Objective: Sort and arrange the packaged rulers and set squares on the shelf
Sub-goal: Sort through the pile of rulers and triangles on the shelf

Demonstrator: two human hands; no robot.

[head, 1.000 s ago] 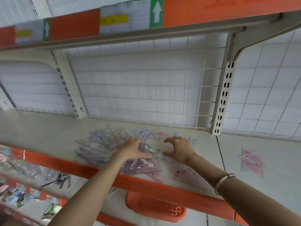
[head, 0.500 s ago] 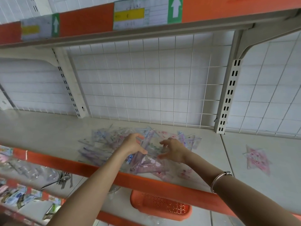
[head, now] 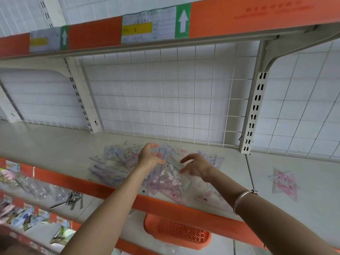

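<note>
hands have come up out of the heap [head: 114, 162]: a second ago both were down among the packets. now a clear packet [head: 171, 168] sits between them, raised off the tangled pile in the middle bay of the shelf [head: 46, 144]. that looks like one piece singled out for sorting, with nearly all the work left to do. left hand [head: 150, 157] curls thumb and fingers round the packet's upper end. right hand [head: 197, 167] is half curled at its lower edge; whether it truly grips, i cannot tell. counted: one heap, its packets too overlapped to number; one small pink set-square pile [head: 284, 183] well apart in the right bay; one orange basket [head: 176, 234] below.
</note>
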